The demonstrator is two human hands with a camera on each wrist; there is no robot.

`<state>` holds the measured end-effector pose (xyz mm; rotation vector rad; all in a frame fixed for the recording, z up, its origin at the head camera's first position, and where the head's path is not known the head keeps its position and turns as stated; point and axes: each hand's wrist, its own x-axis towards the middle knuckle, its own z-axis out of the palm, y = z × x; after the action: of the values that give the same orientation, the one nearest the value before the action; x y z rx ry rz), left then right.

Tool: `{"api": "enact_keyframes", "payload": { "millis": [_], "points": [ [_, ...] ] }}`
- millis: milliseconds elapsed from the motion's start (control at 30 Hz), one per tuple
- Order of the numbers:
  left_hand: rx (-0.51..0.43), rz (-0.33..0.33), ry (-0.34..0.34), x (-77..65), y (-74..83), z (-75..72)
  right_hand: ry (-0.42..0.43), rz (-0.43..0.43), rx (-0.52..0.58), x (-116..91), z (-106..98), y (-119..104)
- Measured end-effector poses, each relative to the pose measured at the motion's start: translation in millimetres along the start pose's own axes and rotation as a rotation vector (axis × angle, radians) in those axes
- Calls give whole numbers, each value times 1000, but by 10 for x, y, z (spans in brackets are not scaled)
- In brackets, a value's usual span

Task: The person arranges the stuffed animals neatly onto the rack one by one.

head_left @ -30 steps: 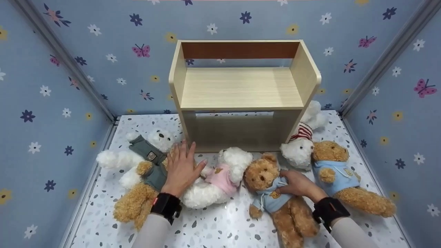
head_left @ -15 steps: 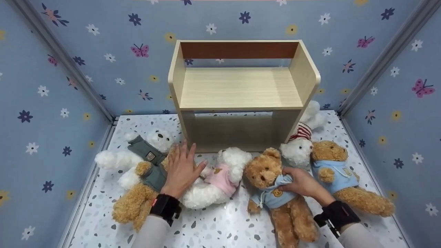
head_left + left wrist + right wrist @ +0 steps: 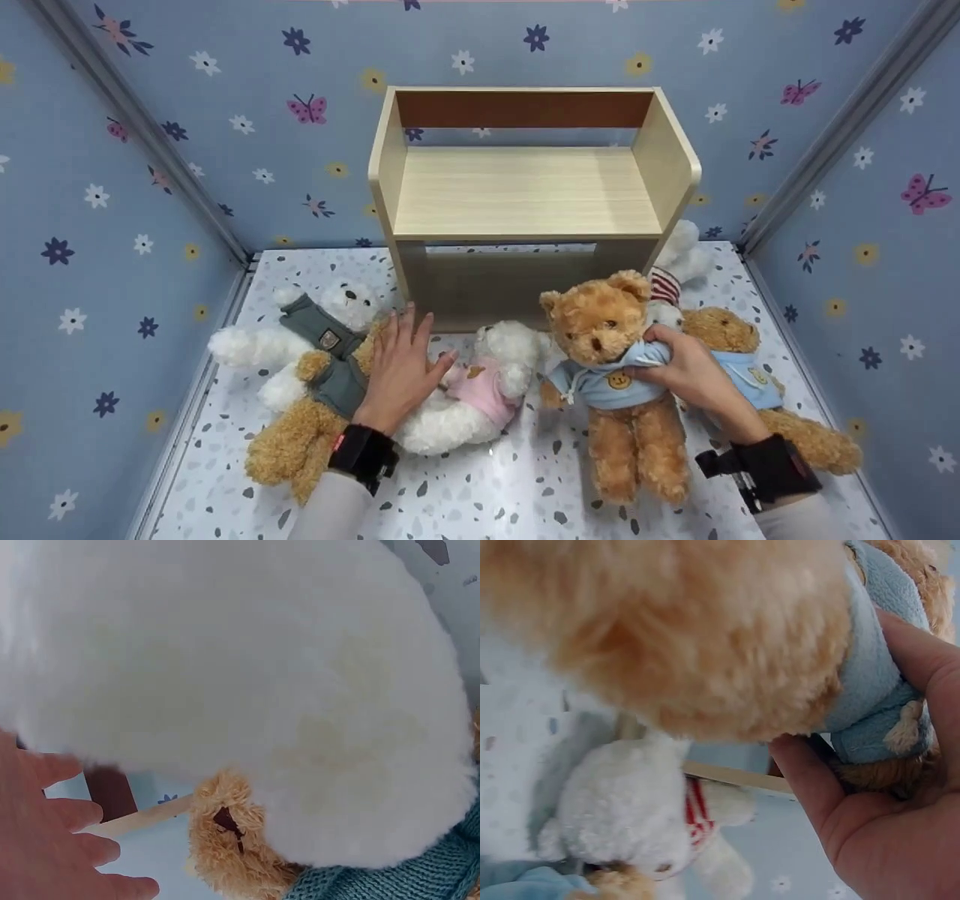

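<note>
My right hand (image 3: 697,379) grips a light-brown teddy bear (image 3: 637,442) in a pale blue hoodie by the side of its chest. The bear is upright with its head raised. In the right wrist view, my fingers and thumb (image 3: 810,776) curl round the blue hoodie (image 3: 881,682). My left hand (image 3: 403,375) lies spread with straight fingers, between a brown teddy bear (image 3: 289,442) in green and a white teddy bear (image 3: 484,390) in a pink top. White plush fur (image 3: 225,652) fills much of the left wrist view, with a brown bear's muzzle (image 3: 232,832) below.
A pale wooden two-level shelf (image 3: 525,187) stands at the back. Left of it lies a white bear (image 3: 352,300) in a green outfit. On the right are a white bear (image 3: 682,255) in red stripes, partly hidden, and another brown bear (image 3: 806,439) in blue. Patterned walls enclose the surface.
My right hand has lifted the brown teddy bear from lying on the surface to upright, so it now covers part of the striped white bear. My left hand stays nearly still.
</note>
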<state>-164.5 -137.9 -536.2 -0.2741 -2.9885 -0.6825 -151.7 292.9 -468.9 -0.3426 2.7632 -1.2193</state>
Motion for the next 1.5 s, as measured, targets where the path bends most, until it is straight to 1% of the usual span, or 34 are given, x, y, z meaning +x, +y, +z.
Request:
{"api": "enact_keyframes", "payload": {
  "millis": [133,267,367,500,633,700,900,1067,1233,1400,1500],
  "points": [
    [-7,1,-13,-10,23,9,52,-8,34,-4,-139,-198],
    [7,3,-14,-16,35,24,102,-25,79,6,-282,-425],
    [14,11,-7,-19,39,49,171,-52,87,39,-386,-609],
    [0,19,9,-8,27,79,280,-110,101,165,-499,-859],
    [-7,18,16,-8,19,107,375,-181,119,361,-612,-1079],
    [-8,16,14,-20,15,114,410,-184,120,482,-679,-1176],
    [-26,24,18,-59,-1,129,440,-120,176,858,-880,-1398],
    [1,40,45,-81,0,128,460,-119,213,1186,-1031,-1482],
    [16,47,57,-77,0,126,447,-116,236,1484,-1135,-1517],
    [11,41,64,-66,-3,109,411,-44,239,1751,-1200,-1584],
    [-1,39,67,-67,-6,100,393,-33,252,1885,-1221,-1614]
  ]
}}
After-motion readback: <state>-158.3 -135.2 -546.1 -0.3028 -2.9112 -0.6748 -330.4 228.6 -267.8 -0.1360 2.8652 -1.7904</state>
